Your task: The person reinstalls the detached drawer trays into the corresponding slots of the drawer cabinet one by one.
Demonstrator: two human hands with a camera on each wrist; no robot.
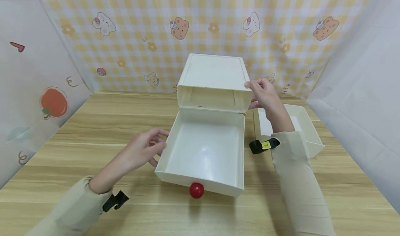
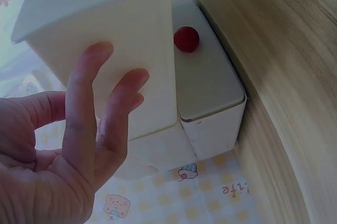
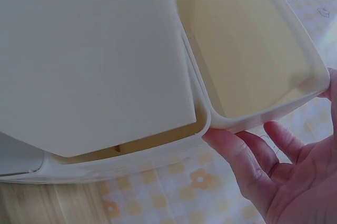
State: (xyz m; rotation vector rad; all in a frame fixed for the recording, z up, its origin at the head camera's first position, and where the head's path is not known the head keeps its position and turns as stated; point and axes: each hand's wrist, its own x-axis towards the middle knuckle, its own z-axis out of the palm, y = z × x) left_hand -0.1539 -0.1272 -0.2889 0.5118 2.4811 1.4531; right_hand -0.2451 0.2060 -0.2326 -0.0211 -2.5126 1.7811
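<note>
A white drawer cabinet (image 1: 212, 76) stands at mid-table, its upper slot empty. Its lower drawer (image 1: 203, 149) is pulled far out toward me and holds nothing; a red knob (image 1: 196, 190) sits on its front. My left hand (image 1: 154, 144) hovers at the drawer's left wall with fingers spread and relaxed; in the left wrist view the left hand (image 2: 89, 129) is open beside the drawer's side (image 2: 126, 40), with the knob (image 2: 186, 39) beyond. My right hand (image 1: 259, 90) touches the cabinet's front right corner. In the right wrist view the right hand's fingers (image 3: 247, 155) lie against the cabinet (image 3: 89, 56) rim.
A second white drawer (image 1: 307, 132) lies on the wooden table (image 1: 93, 125) to the right of the cabinet, partly behind my right forearm. Patterned cloth walls close in the back and both sides. Bare tabletop lies to the left and in front.
</note>
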